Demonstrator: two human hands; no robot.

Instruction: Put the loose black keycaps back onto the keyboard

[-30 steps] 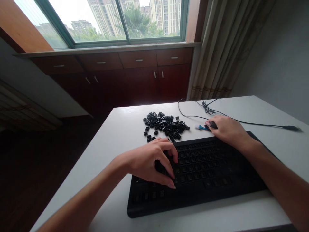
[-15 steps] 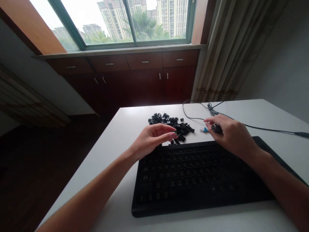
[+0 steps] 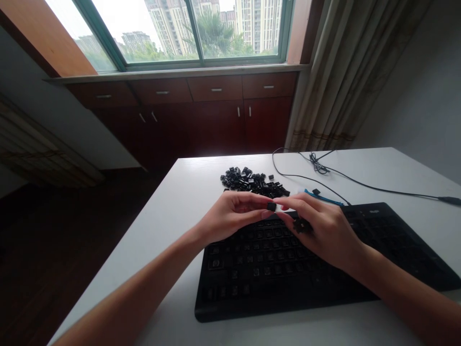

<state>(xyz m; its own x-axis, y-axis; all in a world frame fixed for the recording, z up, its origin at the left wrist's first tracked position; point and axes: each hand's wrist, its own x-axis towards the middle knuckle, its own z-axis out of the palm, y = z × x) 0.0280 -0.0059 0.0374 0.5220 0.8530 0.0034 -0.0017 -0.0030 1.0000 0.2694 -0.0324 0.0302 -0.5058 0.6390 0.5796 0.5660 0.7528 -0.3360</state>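
My left hand [image 3: 230, 214] pinches a small black keycap [image 3: 271, 206] between thumb and fingertips, above the far edge of a black keyboard [image 3: 252, 293]. The fingertips of my right hand [image 3: 322, 226] meet that keycap from the other side. Small dark pieces [image 3: 301, 225], which look like more keycaps, sit within the curled right fingers; their number is unclear. Many of the keyboard's key positions lack caps. A heap of loose black keycaps [image 3: 248, 180] lies just beyond my left hand, partly hidden by it.
A thin blue-handled tool [image 3: 326, 198] lies behind my right hand, with a single loose cap [image 3: 316, 191] beside it. A black cable [image 3: 363, 182] loops across the white table [image 3: 158, 245]. Wooden cabinets [image 3: 216, 122] stand beyond, under a window.
My right hand has moved left and toward me, joining the left hand at the keycap. The blue-handled tool and a cap behind it are now uncovered.
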